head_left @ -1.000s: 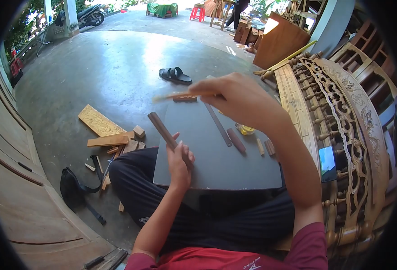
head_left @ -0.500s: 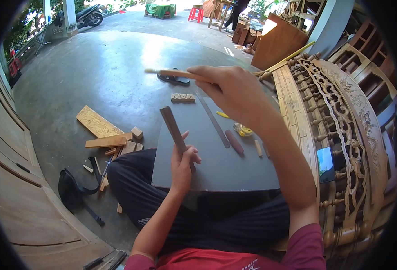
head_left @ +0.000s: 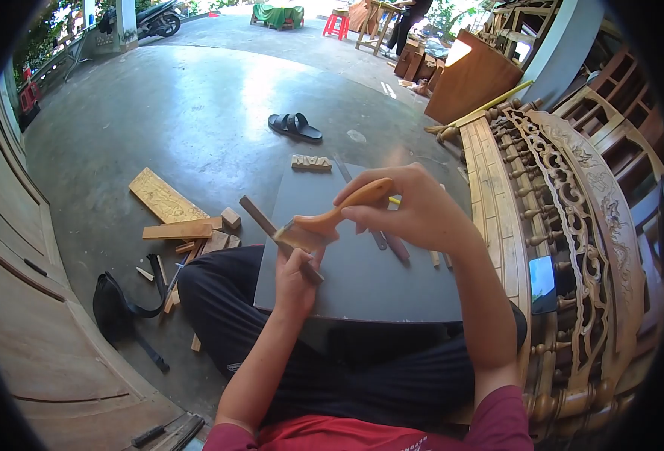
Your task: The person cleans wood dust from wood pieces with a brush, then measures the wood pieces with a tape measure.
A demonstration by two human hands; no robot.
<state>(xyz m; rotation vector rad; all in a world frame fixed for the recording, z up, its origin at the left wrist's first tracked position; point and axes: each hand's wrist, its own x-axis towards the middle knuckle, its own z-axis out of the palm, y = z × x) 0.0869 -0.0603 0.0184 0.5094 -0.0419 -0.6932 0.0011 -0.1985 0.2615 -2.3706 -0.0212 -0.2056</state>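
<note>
My right hand (head_left: 422, 210) is closed around the orange wooden handle of a flat brush (head_left: 354, 207). The brush slants down to the left, its pale bristles against a narrow dark wooden piece (head_left: 258, 216). My left hand (head_left: 294, 286) grips that piece near its lower end and holds it tilted above the grey board (head_left: 369, 293). A carved wooden letter block (head_left: 312, 163) sits at the board's far edge. Partly behind my right hand lies a long flat metal tool (head_left: 344, 172) with a brown handle (head_left: 397, 250). Small wooden pegs (head_left: 435, 258) lie at the right.
To the left are a carved plank (head_left: 163, 197), wood offcuts (head_left: 215, 242) and a black bag (head_left: 114, 301). A black sandal (head_left: 294, 126) lies beyond the board. Carved wooden furniture (head_left: 490, 195) lines the right side, with a phone (head_left: 542, 284) on it. Another person stands far back.
My right hand has lowered the brush from above the board onto the dark wooden piece. My left hand has tilted that piece further left.
</note>
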